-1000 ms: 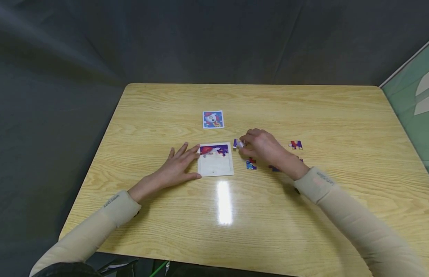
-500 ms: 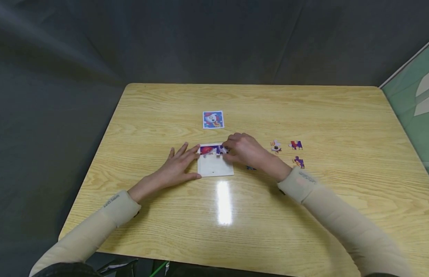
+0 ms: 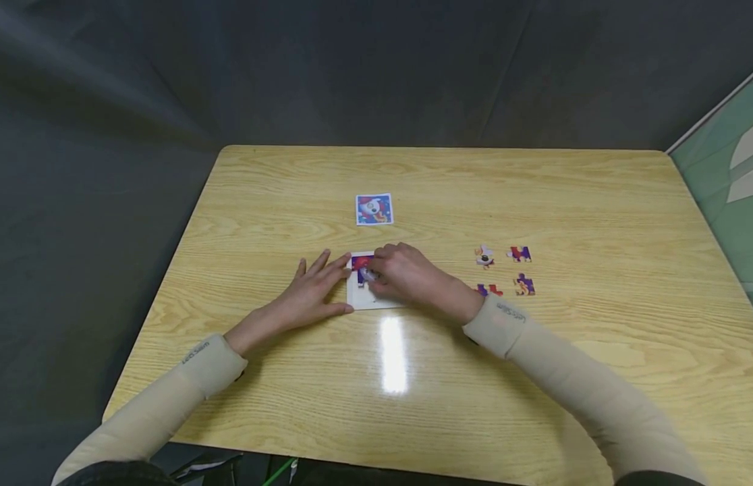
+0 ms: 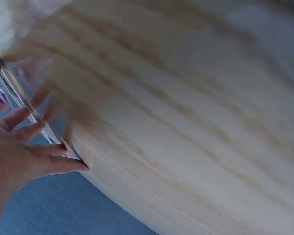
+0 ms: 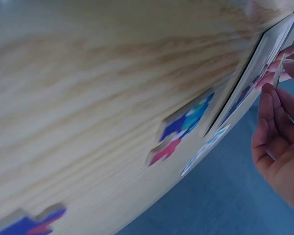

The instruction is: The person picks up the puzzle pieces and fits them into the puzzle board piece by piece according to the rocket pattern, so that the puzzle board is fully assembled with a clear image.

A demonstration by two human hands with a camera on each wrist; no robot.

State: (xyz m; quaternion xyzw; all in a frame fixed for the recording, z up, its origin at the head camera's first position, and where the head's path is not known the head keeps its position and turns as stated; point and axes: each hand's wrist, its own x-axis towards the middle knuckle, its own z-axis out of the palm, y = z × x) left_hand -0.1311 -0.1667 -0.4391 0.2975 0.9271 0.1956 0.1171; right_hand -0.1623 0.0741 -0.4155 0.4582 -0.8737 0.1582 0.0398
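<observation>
A white puzzle tray [image 3: 359,298] lies on the wooden table, with red and purple picture pieces along its far side. My left hand [image 3: 310,293] lies with spread, mostly straight fingers at the tray's left edge; in the left wrist view, its fingertips [image 4: 60,149] meet that edge. Over the tray, my right hand [image 3: 407,273] pinches a puzzle piece [image 3: 366,275] of purple and white between thumb and finger. Seen thin and edge-on, that piece [image 5: 279,73] shows in the right wrist view. The right hand hides the tray's right part.
A small picture card [image 3: 374,209] lies behind the tray. Several loose pieces are to the right, among them a white one [image 3: 484,256], a red and purple one [image 3: 519,254] and a purple one [image 3: 525,285]. A blue and red piece [image 5: 183,125] lies near the tray.
My right hand has carried the pinched piece left from beside the tray, over its upper right corner, to its left part. The left hand has stayed still.
</observation>
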